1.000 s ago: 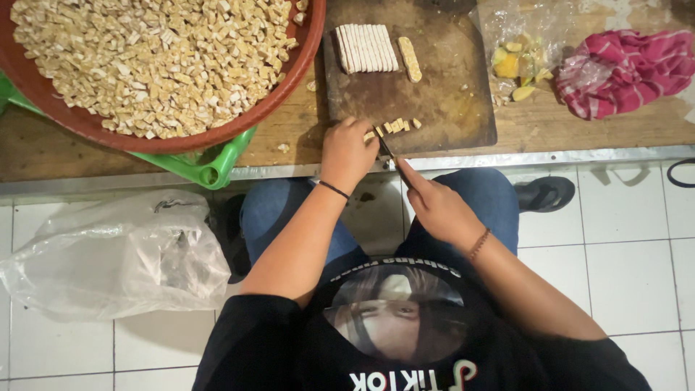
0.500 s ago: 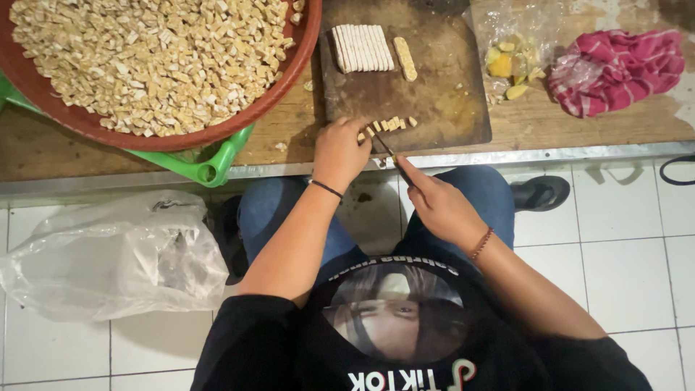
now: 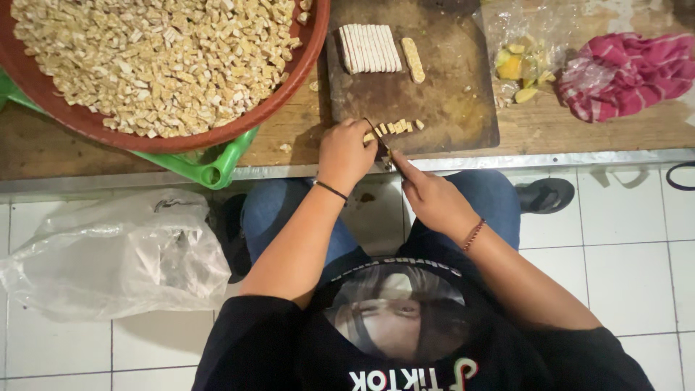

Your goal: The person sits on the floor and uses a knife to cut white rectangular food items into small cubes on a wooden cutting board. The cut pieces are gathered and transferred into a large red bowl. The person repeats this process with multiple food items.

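Dicing is under way: the left hand (image 3: 346,153) pins a pale tempeh strip (image 3: 394,127) on the dark wooden cutting board (image 3: 434,94), while the right hand (image 3: 434,199), at its 4 o'clock, has its grip closed on a small knife (image 3: 382,148), needing another short cut.

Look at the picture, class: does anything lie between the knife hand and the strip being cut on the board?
Nothing visible does. The right hand holds the knife right at the strip, which the left hand steadies on the board.
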